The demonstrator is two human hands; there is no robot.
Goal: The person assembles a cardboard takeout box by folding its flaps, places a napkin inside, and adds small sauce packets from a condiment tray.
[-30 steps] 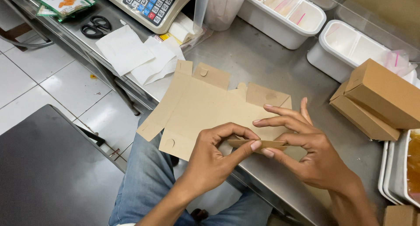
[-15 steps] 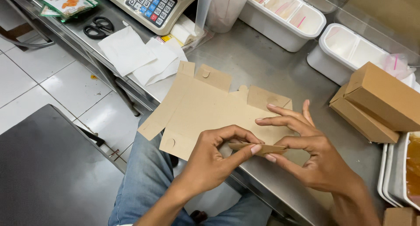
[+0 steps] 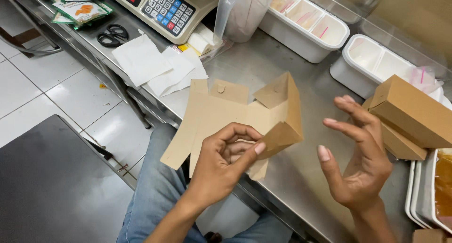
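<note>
Your left hand (image 3: 226, 163) pinches the flat brown carton blank (image 3: 221, 116) at the near table (image 3: 282, 73) edge; one end panel folded up, rest flat. Right hand (image 3: 360, 163) open, empty, just right. Folded boxes (image 3: 409, 113) far right.

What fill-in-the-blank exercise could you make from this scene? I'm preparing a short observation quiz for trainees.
1. The left hand grips a flat brown cardboard box blank with one panel folded ____.
2. The right hand is open and holds ____.
3. The black-handled scissors lie on the steel counter beside sheets of ____ paper.
4. Two closed brown cardboard boxes are stacked on the person's ____ side.

Missing words: up; nothing; white; right
</note>
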